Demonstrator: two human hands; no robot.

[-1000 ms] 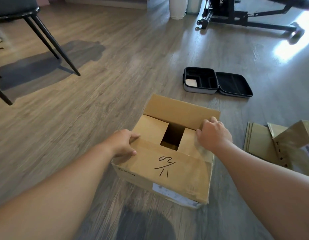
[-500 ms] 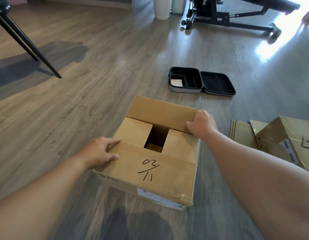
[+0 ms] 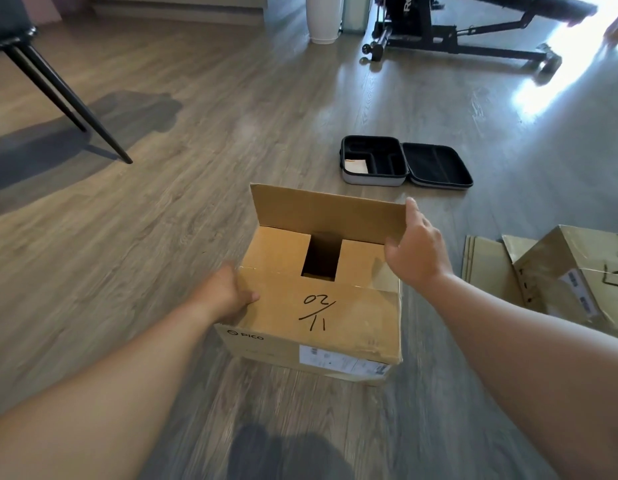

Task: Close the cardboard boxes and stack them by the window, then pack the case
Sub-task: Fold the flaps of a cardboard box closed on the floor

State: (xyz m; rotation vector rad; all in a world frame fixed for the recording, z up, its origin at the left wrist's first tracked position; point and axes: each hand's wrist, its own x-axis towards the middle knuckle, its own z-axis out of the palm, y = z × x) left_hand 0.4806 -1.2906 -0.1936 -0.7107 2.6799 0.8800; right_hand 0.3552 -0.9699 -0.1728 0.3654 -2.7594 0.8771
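**Far flap up**

My right hand grips the far flap, tilted upright. My left hand pinches the near flap, lying flat. The box sits on the floor; the case lies open beyond.

"02/11", "PICO" on cardboard box

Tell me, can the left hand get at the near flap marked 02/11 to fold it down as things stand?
Probably yes. The left hand already grips the near flap at its left edge, nothing lies over it, and the right hand holds the far flap upright, clear of the way.
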